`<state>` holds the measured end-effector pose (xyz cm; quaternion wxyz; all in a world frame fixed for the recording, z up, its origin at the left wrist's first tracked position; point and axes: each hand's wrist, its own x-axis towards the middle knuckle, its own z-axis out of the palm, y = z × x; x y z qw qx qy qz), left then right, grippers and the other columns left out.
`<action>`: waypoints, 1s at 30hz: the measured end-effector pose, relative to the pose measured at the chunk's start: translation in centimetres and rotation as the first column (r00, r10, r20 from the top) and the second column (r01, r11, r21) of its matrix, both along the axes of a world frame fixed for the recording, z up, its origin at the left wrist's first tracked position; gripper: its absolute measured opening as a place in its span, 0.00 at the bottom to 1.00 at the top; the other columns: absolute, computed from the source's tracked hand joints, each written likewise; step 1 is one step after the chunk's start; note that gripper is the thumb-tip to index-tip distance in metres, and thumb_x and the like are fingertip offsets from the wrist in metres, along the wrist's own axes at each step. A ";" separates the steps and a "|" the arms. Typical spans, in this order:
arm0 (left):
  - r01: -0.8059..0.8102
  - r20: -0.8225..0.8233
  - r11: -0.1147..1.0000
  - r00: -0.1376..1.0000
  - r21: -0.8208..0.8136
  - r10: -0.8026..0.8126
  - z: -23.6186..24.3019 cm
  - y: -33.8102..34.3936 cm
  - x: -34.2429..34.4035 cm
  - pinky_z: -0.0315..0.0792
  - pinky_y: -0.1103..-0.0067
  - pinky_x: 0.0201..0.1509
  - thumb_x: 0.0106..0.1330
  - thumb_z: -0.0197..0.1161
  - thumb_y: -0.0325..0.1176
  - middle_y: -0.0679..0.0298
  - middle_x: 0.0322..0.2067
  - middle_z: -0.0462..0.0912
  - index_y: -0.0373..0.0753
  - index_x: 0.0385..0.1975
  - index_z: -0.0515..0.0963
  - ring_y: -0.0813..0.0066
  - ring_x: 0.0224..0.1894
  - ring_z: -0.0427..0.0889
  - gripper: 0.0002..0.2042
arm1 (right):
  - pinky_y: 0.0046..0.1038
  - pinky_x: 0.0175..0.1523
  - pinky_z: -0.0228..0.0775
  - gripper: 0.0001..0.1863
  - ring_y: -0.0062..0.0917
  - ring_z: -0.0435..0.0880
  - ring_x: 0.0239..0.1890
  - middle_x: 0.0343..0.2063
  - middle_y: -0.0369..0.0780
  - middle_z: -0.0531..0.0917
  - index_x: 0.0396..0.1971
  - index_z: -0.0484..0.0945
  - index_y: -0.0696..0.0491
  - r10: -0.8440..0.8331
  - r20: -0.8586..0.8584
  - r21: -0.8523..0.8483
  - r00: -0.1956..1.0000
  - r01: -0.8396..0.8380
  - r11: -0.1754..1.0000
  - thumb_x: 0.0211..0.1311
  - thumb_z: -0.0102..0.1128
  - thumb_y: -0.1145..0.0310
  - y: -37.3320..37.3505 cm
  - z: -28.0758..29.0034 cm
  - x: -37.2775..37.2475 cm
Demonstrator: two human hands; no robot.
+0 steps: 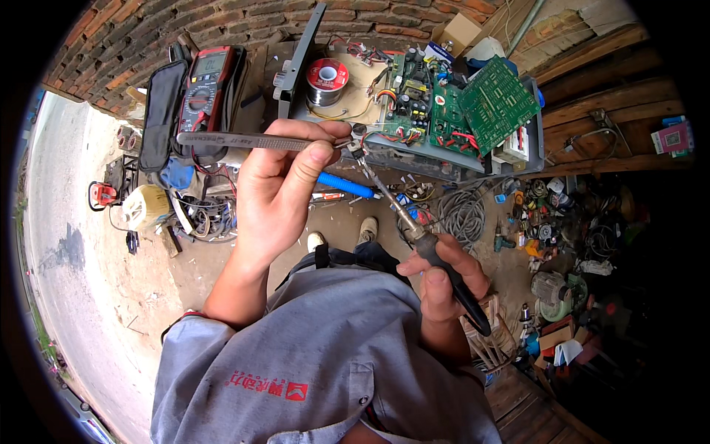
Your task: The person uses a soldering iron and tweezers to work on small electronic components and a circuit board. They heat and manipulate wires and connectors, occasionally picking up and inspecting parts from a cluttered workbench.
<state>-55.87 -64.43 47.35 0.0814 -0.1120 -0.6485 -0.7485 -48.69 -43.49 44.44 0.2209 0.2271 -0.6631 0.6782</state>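
Observation:
My left hand is closed around metal tweezers, held level in front of me. By the tweezer tips is a small metallic part, too small to name. In my right hand is a soldering iron with a black handle, slanting up and left. Its tip reaches the small part; whether they touch I cannot tell. Just beyond my hands lies an opened grey device case with green circuit boards and wires. A red-labelled solder spool sits in its left part.
A red multimeter lies in an open black pouch at the left. Below my hands is a blue tube-shaped tool. Coiled grey cable and a cordless drill lie on the floor at the right, among many loose parts. A brick wall stands behind.

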 end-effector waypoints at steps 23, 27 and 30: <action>0.018 -0.038 1.000 0.999 -0.018 -0.019 0.0 0.5 -0.2 0.76 0.75 0.52 0.70 0.51 0.28 0.47 0.45 0.78 0.30 0.41 0.70 0.66 0.48 0.79 0.07 | 0.28 0.32 0.74 0.17 0.30 0.80 0.25 0.22 0.47 0.83 0.46 0.73 0.64 0.070 -0.054 0.134 0.996 -0.062 0.989 0.55 0.55 0.79 1.2 1.9 -0.8; 0.022 -0.059 1.000 0.998 -0.021 -0.023 0.0 0.5 -0.2 0.76 0.75 0.52 0.70 0.52 0.28 0.48 0.45 0.78 0.30 0.40 0.70 0.66 0.49 0.79 0.07 | 0.27 0.30 0.74 0.17 0.29 0.80 0.23 0.21 0.46 0.82 0.46 0.74 0.65 0.067 -0.052 0.155 0.996 -0.058 0.986 0.54 0.55 0.80 1.3 2.2 -0.8; 0.027 -0.062 0.999 0.998 -0.026 -0.029 -0.1 0.5 -0.2 0.75 0.75 0.52 0.70 0.52 0.28 0.48 0.46 0.78 0.30 0.40 0.71 0.66 0.49 0.79 0.07 | 0.26 0.30 0.74 0.17 0.28 0.80 0.22 0.21 0.45 0.82 0.45 0.74 0.65 0.058 -0.059 0.161 0.997 -0.048 0.986 0.53 0.55 0.80 1.2 2.4 -0.9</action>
